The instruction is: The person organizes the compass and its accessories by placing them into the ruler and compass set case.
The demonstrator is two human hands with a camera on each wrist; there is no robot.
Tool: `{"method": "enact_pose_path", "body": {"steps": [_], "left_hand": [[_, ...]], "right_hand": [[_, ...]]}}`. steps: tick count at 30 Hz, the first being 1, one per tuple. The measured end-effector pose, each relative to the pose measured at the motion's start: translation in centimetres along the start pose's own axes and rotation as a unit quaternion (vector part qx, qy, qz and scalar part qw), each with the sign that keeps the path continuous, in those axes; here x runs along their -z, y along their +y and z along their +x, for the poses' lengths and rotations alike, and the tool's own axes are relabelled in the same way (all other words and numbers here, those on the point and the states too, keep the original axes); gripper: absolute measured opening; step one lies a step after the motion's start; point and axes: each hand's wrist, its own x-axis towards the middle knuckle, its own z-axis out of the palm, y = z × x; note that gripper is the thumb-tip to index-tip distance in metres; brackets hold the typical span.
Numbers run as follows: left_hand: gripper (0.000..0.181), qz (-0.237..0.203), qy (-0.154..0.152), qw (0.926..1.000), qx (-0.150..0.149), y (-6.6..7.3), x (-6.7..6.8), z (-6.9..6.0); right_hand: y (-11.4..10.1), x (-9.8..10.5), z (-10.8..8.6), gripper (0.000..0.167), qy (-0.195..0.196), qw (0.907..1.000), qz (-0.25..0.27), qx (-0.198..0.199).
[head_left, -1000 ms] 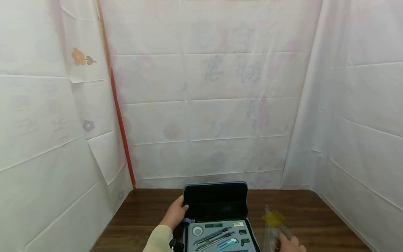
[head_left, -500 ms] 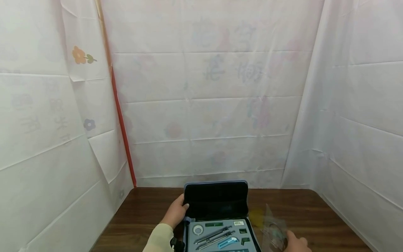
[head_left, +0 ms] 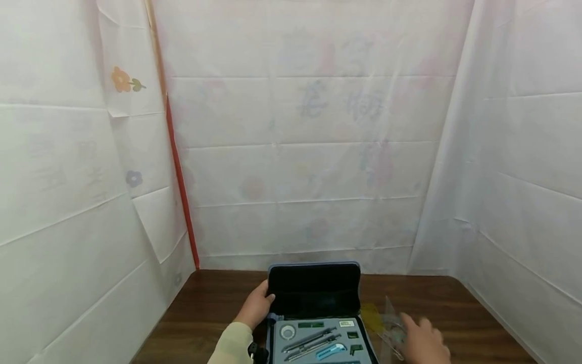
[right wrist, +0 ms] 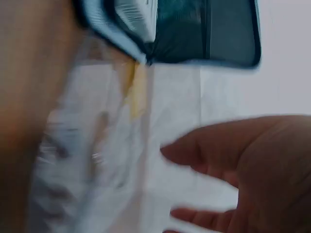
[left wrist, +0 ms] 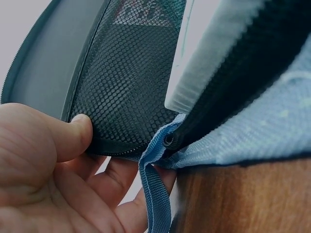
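Observation:
An unzipped drawing-instrument case stands at the table's front with its black lid raised. My left hand holds the lid's left edge; in the left wrist view the thumb lies on the black mesh pocket and the fingers are behind. A blue strap hangs beside them. The grey tray bears a white ring, slim metal instruments and a light-blue cutter-like piece. Right of the case, my right hand holds nothing, thumb and fingers apart, beside crumpled clear plastic.
A yellow translucent piece lies between the case and the plastic. The brown wooden table is bounded by white sheets at the back and both sides. A red strip runs down the left corner.
The right hand has let go of the clear plastic, which now lies beside the case with the yellow piece further left. The left hand has kept its hold on the lid.

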Motion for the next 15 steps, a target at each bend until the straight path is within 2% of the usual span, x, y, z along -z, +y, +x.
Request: {"method": "enact_pose_path", "body": {"steps": [3,5,10,15], "left_hand": [[0.052,-0.002,0.0,1.0,0.002,-0.1,-0.2,-0.2],[0.053,-0.001,-0.001,1.0,0.002,-0.2,-0.3,-0.3],[0.054,-0.005,-0.009,0.9999,0.004,-0.3,-0.8,-0.8],[0.054,-0.018,-0.013,0.9997,0.004,0.1,-0.9,-0.8]], "right_hand": [[-2.1,0.5,1.1,0.066,0.009,0.9968,-0.021,0.077],[-3.0,0.3,1.9,0.065,0.006,0.993,-0.028,0.114],[-3.2,-0.9,3.7,0.067,-0.014,0.9837,-0.062,0.168],[-2.8,-1.4,5.0,0.054,-0.031,0.9757,-0.08,0.202]]}}
